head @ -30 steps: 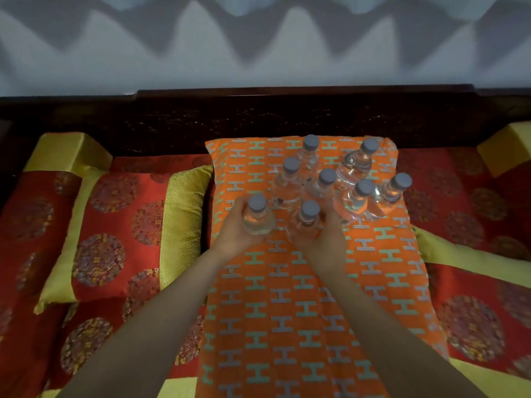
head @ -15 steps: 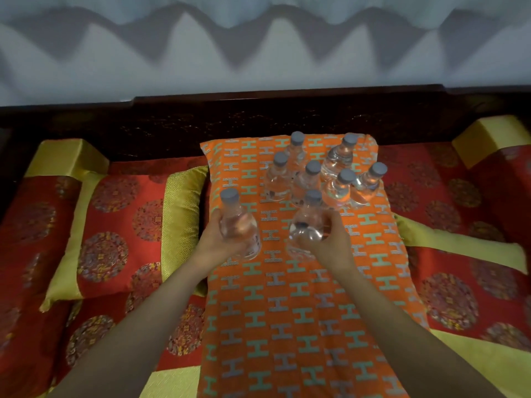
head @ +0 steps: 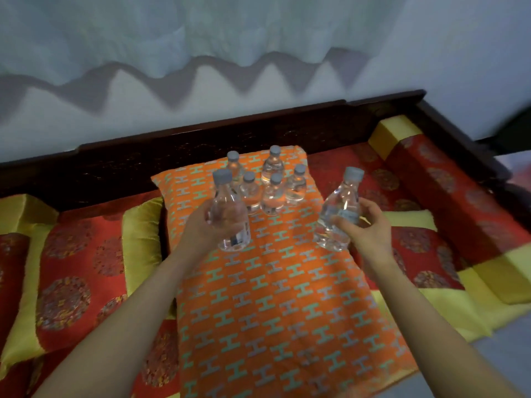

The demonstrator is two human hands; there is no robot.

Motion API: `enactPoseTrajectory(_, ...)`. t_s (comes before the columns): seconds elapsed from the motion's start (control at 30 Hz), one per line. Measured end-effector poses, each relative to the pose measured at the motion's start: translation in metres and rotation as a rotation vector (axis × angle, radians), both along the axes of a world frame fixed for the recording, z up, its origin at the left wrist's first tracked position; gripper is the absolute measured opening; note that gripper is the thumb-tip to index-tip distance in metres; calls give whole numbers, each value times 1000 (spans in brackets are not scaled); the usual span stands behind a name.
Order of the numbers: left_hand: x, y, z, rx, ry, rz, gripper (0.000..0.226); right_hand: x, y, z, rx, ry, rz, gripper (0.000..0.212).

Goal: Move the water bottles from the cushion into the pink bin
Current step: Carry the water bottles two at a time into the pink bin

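My left hand point(head: 201, 225) and right hand point(head: 370, 225) each grip one bottle, lifted off the cushion point(head: 287, 311); next I must find the bin, not in view.

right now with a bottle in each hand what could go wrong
1. The five water bottles left on the orange cushion stand packed together on soft fabric; a bump could topple several.
2. The right hand grips its bottle tilted and from the side, so it might slip; the left hand holds its bottle more upright.
3. The pink bin is out of view, so carrying both bottles means turning away without seeing the target.
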State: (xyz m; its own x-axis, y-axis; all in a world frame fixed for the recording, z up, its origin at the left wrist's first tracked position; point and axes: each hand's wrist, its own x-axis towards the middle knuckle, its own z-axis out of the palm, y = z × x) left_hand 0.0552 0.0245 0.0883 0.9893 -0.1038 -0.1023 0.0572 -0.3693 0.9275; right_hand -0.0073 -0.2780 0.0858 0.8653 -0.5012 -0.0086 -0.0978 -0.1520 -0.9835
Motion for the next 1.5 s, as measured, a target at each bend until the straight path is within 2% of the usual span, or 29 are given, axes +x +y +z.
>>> enactPoseTrajectory(0.2,-9,-87,25,-96,-34,-166,48,-54,-82,37,-39,-45,-192,49)
enactPoseTrajectory(0.37,-35,-201,52,-125,-84,-335,43,-121,-160,67,-69,-73,-341,52)
enactPoseTrajectory(0.5,-75,-300,67,-152,-115,-450,47,-184,-236,90,-126,-75,-434,50)
enactPoseTrajectory(0.63,-107,-386,75,-78,-149,-543,58,-240,-303,103,-138,-64,-478,55)
enactPoseTrajectory(0.77,-139,-460,84,-61,-167,-545,47,-289,-366,112,-134,-59,-524,54)
enactPoseTrajectory(0.9,-159,-519,91,-49,-160,-617,51,-321,-414,118,-133,-82,-555,57)
enactPoseTrajectory(1.13,-171,-616,91,-7,-175,-700,64,-347,-489,118,-142,-98,-603,59)
enactPoseTrajectory(1.27,-168,-669,84,9,-205,-716,59,-347,-534,114,-132,-129,-593,60)
enactPoseTrajectory(1.37,-160,-704,79,6,-192,-703,66,-338,-568,113,-120,-131,-591,65)
enactPoseTrajectory(1.5,-145,-760,75,-41,-176,-685,60,-321,-629,114,-117,-106,-581,59)
